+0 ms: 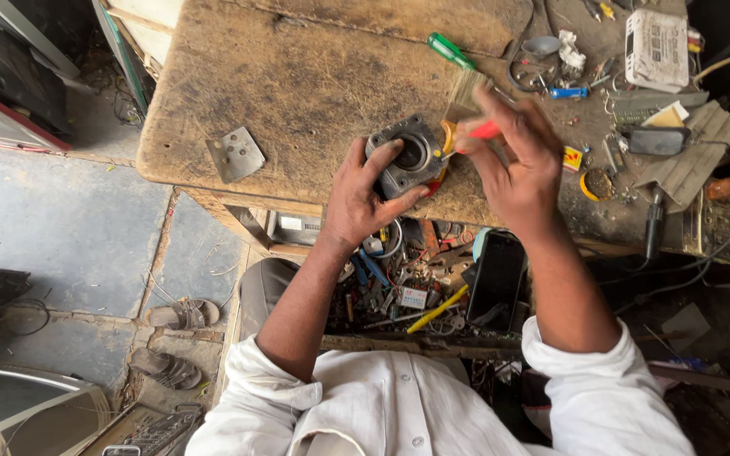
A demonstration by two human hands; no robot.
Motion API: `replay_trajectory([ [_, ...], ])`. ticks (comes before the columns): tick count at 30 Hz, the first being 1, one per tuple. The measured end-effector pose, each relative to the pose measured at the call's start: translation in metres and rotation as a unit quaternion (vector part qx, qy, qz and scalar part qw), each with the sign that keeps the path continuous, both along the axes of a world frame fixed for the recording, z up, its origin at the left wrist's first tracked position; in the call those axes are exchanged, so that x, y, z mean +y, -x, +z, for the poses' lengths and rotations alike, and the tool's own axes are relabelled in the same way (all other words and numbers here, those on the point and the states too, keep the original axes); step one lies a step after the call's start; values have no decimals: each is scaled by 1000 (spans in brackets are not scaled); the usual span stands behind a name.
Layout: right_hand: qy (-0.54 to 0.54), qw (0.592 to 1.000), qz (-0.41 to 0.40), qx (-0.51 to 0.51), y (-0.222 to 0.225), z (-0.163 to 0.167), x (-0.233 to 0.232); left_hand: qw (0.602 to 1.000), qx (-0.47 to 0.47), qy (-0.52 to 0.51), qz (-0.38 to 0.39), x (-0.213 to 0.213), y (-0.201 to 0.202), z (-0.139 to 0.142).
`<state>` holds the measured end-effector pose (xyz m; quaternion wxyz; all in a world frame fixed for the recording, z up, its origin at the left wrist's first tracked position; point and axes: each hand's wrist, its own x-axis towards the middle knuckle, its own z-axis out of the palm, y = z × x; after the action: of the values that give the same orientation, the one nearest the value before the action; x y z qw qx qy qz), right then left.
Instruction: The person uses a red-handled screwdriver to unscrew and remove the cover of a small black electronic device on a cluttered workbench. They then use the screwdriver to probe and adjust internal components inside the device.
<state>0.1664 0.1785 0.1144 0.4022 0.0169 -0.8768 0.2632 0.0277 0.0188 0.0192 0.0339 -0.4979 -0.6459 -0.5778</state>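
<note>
My left hand [368, 192] grips a grey metal motor housing [410, 155] with a round central hole, held at the near edge of a worn wooden workbench [297, 93]. My right hand [513, 160] holds a paintbrush with a red-orange handle [482, 130]. Its pale bristles [465, 95] point away from me, just right of the housing. Both sleeves are white.
A green-handled screwdriver [451, 51] lies on the bench beyond the brush. A perforated metal plate [236, 154] lies left. Small tools, a white box [656, 49] and parts clutter the right side. An open drawer [416, 291] of tools and a dark phone [497, 279] sit below. Sandals [181, 315] are on the floor.
</note>
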Motion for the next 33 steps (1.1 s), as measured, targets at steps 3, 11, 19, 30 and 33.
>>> replay_trajectory([
  [3, 80, 993, 82, -11, -1, -2, 1, 1000, -2, 11, 5, -2, -1, -1],
  [11, 196, 971, 119, -65, -7, 3, -2, 1000, 2, 14, 5, 0, 2, -3],
  [19, 29, 997, 43, -52, -9, 6, -7, 1000, 13, -9, 10, -1, 1, -5],
  [30, 188, 980, 11, 58, -25, -3, 1, 1000, -4, -22, 1, -2, 1, -5],
  [33, 180, 972, -149, -20, -50, -9, 31, 999, -10, -39, -10, -1, 2, -9],
])
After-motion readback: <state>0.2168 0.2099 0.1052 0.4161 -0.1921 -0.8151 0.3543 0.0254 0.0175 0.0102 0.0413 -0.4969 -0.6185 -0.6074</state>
